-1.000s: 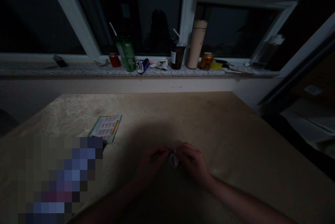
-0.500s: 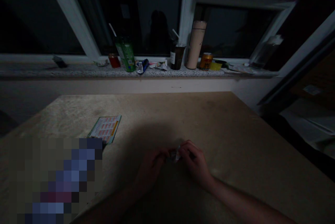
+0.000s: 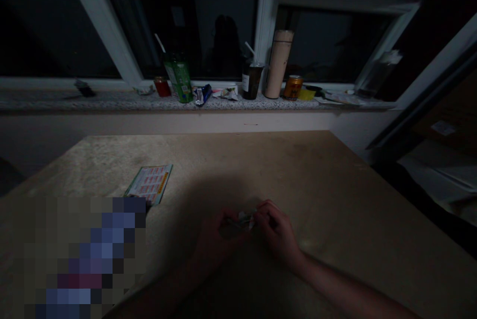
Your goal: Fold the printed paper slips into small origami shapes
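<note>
Between my two hands, low over the middle of the table [image 3: 298, 170], is a small, crinkled, pale piece [image 3: 245, 219] that looks like paper or a wrapper; the dim light hides its exact kind. My right hand [image 3: 275, 227] pinches its right end between thumb and fingers. On the other side my left hand [image 3: 219, 232] lies in shadow, its thumb and fingers closed on the left end. A printed card [image 3: 151, 182] with rows of red marks rests on the table, well to the left of both hands.
On the windowsill at the back stand a green cup [image 3: 181, 78], a red jar [image 3: 162, 86], a dark drink cup with straw [image 3: 252, 80], a pink flask [image 3: 278, 63], an orange can [image 3: 293, 87] and crumpled wrappers [image 3: 203, 94]. The table's lower left is blurred out.
My left thumb and fingers have shifted on the pale piece, and more of it shows between the hands. My right hand stays almost where it was, still pinching.
</note>
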